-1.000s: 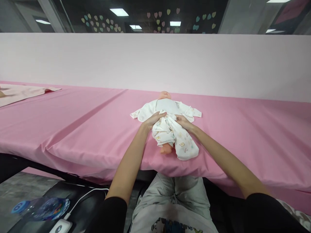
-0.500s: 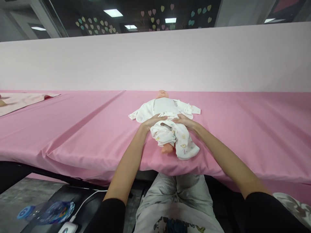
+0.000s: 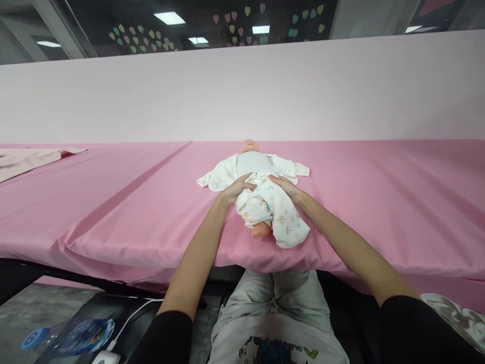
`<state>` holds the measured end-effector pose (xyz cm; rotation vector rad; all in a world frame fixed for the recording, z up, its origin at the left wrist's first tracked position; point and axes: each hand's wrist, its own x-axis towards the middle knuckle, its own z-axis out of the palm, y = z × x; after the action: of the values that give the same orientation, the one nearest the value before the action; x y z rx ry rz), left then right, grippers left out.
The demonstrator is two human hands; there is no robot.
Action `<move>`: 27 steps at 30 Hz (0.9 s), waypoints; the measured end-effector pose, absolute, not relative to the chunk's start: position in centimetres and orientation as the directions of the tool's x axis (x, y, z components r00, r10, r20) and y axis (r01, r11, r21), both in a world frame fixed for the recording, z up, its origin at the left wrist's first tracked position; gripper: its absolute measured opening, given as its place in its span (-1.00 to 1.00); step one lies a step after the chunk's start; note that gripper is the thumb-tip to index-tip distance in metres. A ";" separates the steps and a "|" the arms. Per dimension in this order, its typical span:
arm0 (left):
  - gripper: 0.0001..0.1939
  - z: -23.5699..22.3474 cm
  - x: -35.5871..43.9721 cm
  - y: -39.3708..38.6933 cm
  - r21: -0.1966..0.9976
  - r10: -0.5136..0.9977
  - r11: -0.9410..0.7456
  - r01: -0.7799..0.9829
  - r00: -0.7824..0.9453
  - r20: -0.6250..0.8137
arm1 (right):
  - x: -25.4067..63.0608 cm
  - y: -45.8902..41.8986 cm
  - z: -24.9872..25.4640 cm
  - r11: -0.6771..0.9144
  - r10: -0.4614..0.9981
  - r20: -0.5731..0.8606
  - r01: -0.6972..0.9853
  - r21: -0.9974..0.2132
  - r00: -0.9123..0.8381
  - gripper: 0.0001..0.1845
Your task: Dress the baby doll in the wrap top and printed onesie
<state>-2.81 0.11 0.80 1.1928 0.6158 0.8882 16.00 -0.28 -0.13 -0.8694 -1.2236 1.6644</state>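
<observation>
A baby doll (image 3: 249, 146) lies on its back on the pink-covered table, its head towards the wall. It wears a white top (image 3: 253, 163) with sleeves spread to both sides. White baby trousers (image 3: 282, 205) with small printed figures cover its lower body, and one bare foot (image 3: 261, 230) sticks out of a leg end. The other trouser leg lies flat towards me, its foot hidden. My left hand (image 3: 235, 190) is closed on the waistband at the left side. My right hand (image 3: 287, 187) grips the waistband at the right, fingertips partly hidden in the cloth.
The pink sheet (image 3: 125, 202) has folds and hangs over the table's front edge. A pale cloth (image 3: 34, 159) lies at the far left. Below left, a plastic bottle (image 3: 71, 336) and a white device with a cable (image 3: 107, 357) rest on a black chair. A white wall (image 3: 242, 96) stands behind.
Both hands have drawn the trousers' waistband up over the doll's belly, and the gap in the bunched cloth has closed and smoothed. The view has shifted slightly.
</observation>
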 end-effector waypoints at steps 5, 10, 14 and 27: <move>-0.51 1.0 -2.8 -0.1 0.954 0.857 0.117 -0.277 0.514 0.045 | 16.6 -0.4 0.0 -0.089 0.882 0.008 -0.182 -0.979 -0.472 -0.70; -0.67 1.7 -3.4 -0.6 0.986 0.790 0.160 -0.046 0.605 -0.100 | 16.7 -0.1 -0.5 -0.058 0.850 0.058 -0.203 -0.977 -0.523 -0.58; -0.54 1.6 -3.6 -0.8 0.995 0.786 0.102 -0.005 0.614 -0.078 | 16.3 -0.2 -0.3 -0.039 0.848 0.079 -0.211 -0.977 -0.525 -0.59; -0.62 0.9 -2.2 -0.8 0.959 0.876 0.164 -0.231 0.481 -0.034 | 15.2 -1.2 0.2 -0.094 0.953 -0.010 -0.263 -0.960 -0.303 -0.60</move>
<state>-2.20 -0.76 0.93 1.1359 0.7076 0.8904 15.24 -1.19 0.22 -0.8772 -1.1819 1.5863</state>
